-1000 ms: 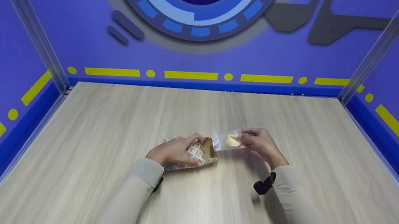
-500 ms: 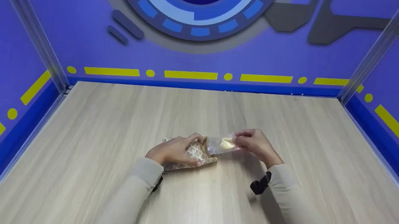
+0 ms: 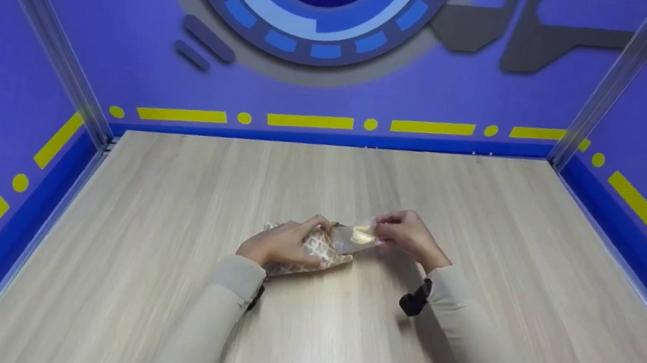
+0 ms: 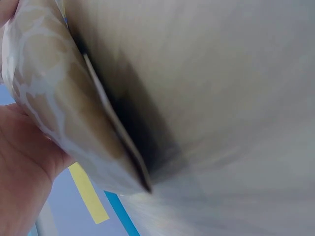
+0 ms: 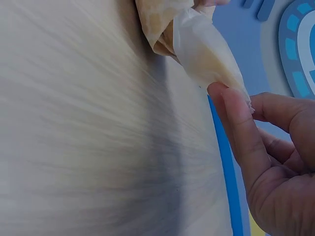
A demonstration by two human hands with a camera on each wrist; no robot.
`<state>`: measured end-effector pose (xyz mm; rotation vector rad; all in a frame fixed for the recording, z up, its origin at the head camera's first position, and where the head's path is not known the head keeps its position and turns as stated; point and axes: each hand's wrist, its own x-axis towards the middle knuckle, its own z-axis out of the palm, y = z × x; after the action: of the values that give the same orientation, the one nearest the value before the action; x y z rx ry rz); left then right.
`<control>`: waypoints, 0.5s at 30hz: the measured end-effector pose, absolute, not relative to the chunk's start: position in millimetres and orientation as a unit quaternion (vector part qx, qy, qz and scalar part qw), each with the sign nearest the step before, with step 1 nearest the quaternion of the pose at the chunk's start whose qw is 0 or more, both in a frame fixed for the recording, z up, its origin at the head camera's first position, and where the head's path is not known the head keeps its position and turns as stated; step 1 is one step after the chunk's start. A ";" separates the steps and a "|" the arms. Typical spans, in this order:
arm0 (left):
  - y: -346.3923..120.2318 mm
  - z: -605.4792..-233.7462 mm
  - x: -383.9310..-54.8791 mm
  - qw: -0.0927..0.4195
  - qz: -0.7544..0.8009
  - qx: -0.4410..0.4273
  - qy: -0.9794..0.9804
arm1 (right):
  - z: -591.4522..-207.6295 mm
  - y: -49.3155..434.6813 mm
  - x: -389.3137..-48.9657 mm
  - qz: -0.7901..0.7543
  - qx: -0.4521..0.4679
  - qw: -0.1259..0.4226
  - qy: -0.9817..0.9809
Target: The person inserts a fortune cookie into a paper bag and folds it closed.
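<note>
Near the middle of the table, the left hand [image 3: 281, 244] grips a brown-and-white patterned paper bag [image 3: 318, 247] from above, its mouth facing right. In the left wrist view the bag [image 4: 69, 93] bulges, with a flat edge along its side. Between thumb and fingers, the right hand [image 3: 413, 238] pinches the right end of a clear plastic packet [image 3: 344, 238] holding a pale yellow piece [image 3: 362, 235]. The packet's left end lies inside the bag's mouth, and its tip is hidden there. The right wrist view shows the translucent packet [image 5: 199, 49] sloping from the bag to the fingertips [image 5: 235, 105].
The light wood-grain table [image 3: 173, 187] spreads around both hands. Blue-purple panels [image 3: 321, 100] with yellow dashes enclose its back and sides, with metal posts at the corners. Each wrist wears a black device, such as the one at the right cuff [image 3: 415, 300].
The right hand has moved left, carrying the packet from just outside the bag's mouth to partly inside it. The left hand and bag have stayed in place.
</note>
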<state>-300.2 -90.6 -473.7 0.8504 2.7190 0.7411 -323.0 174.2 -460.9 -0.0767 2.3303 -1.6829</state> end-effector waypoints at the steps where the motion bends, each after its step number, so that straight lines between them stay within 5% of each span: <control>1: -90.6 -473.6 -300.2 0.100 0.250 0.287 0.919 | -460.9 173.2 -322.8 -0.580 -0.024 0.132 0.803; 15: -91.2 -474.2 -300.0 0.106 0.262 0.287 0.915 | -464.4 155.3 -322.4 -0.587 -0.009 0.140 0.797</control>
<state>-300.0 -91.2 -474.2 0.8462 2.6971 0.7716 -322.4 155.3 -464.4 -0.0250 2.3030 -1.6959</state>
